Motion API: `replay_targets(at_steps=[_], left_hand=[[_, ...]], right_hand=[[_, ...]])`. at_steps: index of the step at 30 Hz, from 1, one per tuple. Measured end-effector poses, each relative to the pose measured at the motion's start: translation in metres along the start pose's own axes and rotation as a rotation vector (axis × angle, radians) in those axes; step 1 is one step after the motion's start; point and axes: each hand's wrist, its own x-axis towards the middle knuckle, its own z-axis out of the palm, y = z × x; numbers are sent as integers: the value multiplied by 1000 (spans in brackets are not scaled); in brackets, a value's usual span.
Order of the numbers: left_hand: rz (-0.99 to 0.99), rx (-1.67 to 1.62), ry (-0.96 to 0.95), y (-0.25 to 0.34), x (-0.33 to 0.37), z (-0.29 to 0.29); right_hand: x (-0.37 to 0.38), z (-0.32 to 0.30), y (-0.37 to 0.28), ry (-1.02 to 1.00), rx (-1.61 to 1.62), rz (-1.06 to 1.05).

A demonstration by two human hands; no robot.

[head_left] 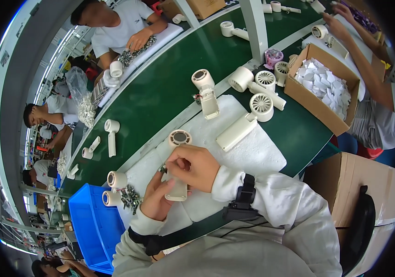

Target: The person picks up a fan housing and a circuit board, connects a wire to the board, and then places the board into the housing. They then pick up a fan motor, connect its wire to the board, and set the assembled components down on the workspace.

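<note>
My left hand (155,197) is wrapped round the handle of a cream-white handheld fan (177,192), whose round head points away from me over a white foam sheet (188,207). The handle looks like an open, hollow shell. Above it my right hand (197,167) has its fingers pinched together; what they hold, if anything, is hidden. A small dark circuit board (163,169) shows beside the fingertips, at the handle's left edge. Just left of my left hand lies a cluster of small circuit boards (131,198), next to two fan heads (116,179).
Beyond my hands lie an opened fan (205,97) and several assembled fans (237,131). A blue bin (93,226) stands at left, a cardboard box (315,108) of white pieces at right. Fans lie on the green belt (160,87); co-workers sit across it and at far right.
</note>
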Motion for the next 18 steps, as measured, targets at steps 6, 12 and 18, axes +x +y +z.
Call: replay_targets(at_steps=[6,12,18], left_hand=[[71,190,-179,51,32,-18],[364,174,-95,85,63,10],[246,696,-262,45,63,-17]], right_hand=[[9,-7,-2,259,-76,-111],[3,-8,3,161,-153,-67],[1,-4,6,85,-226,-115]])
